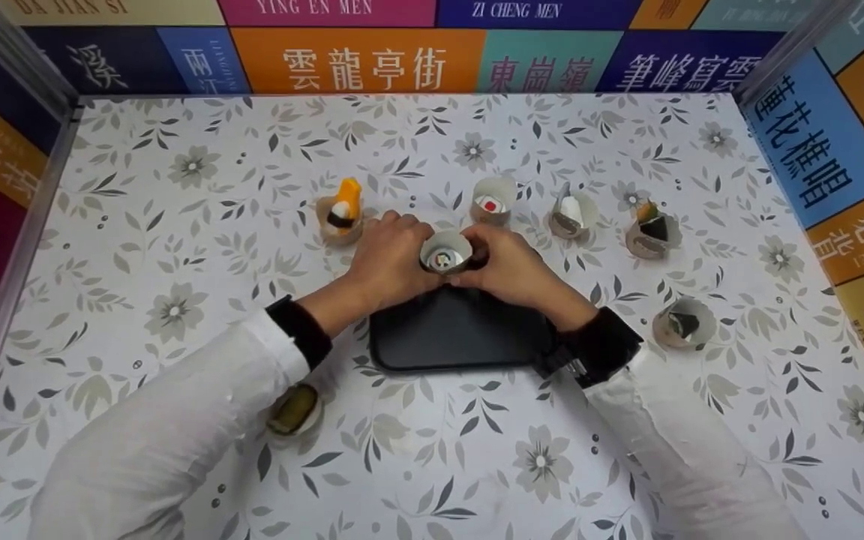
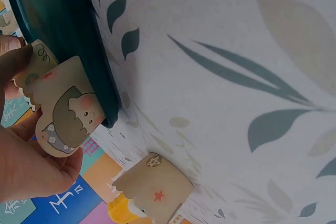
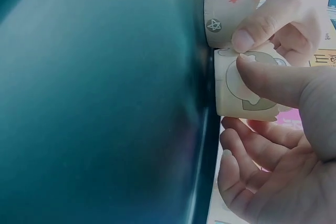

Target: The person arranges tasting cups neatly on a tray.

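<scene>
Both hands meet at the far edge of the black tray. A paper cup between them holds a small round piece with a multicoloured middle. My left hand grips a cup printed with a cartoon face. My right hand pinches another cup between thumb and fingers; its print shows a rounded figure. The two cups stand side by side, seemingly touching. From the head view only one is plain; the other is mostly hidden by the hands.
Left of the hands stands a cup with an orange-topped piece. Beyond and to the right are cups and a cup with a dark piece. Near my left sleeve is a cup with a green-brown piece. Printed walls border the table.
</scene>
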A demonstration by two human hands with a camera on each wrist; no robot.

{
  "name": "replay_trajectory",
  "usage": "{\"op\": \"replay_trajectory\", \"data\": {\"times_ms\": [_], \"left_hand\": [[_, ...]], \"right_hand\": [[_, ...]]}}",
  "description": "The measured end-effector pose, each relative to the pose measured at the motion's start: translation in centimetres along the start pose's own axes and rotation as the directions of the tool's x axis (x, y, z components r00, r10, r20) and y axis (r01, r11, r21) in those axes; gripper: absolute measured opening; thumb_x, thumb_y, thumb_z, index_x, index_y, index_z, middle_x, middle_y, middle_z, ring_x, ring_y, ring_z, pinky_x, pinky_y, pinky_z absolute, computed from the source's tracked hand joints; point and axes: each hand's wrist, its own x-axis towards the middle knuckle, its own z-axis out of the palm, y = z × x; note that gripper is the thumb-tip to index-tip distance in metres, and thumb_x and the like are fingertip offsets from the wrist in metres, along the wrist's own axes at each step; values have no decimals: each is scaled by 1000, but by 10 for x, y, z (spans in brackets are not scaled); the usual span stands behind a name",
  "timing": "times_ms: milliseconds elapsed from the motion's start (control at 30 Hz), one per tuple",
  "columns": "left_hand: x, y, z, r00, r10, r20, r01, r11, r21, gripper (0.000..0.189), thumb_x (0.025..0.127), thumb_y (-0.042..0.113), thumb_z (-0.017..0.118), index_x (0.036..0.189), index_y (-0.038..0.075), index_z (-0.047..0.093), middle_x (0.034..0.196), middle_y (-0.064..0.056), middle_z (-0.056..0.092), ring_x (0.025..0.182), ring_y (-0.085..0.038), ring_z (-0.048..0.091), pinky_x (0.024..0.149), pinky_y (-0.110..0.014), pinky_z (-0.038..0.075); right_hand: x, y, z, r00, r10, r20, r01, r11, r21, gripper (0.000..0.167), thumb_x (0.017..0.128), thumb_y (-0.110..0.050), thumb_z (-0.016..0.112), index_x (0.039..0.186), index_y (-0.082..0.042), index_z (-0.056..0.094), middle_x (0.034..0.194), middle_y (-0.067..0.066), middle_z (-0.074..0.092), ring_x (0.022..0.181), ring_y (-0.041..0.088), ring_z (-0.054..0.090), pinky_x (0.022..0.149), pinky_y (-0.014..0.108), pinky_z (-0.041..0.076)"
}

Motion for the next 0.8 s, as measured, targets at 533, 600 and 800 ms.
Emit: {"op": "replay_trajectory", "data": {"times_ms": [533,600,800], "left_hand": [[-3,0,2,999,-12,47,10,999,45,54,80,40,87,118,4,72,109,-13,70,102,-34,57,91,-51,43],[-3,0,2,998,-13,56,11,999,41,57,80,40,87,121,4,71,111,-14,70,104,-35,58,92,-52,43],[-3,2,0,996,-21,82,18,999,34,65,79,43,89,127,3,69,116,-15,69,106,-35,58,94,-51,42]], "right_hand": [[-1,2,2,999,5,46,-4,1000,-11,56,81,-7,89,130,1,65,107,11,74,91,21,71,77,29,53],[-1,3,2,999,6,53,-6,1000,-4,56,81,-6,89,131,1,65,107,12,74,91,21,71,77,28,53],[-1,4,1,997,4,77,-6,1000,15,55,82,-4,87,132,2,64,110,13,74,96,22,71,81,30,53]]}}
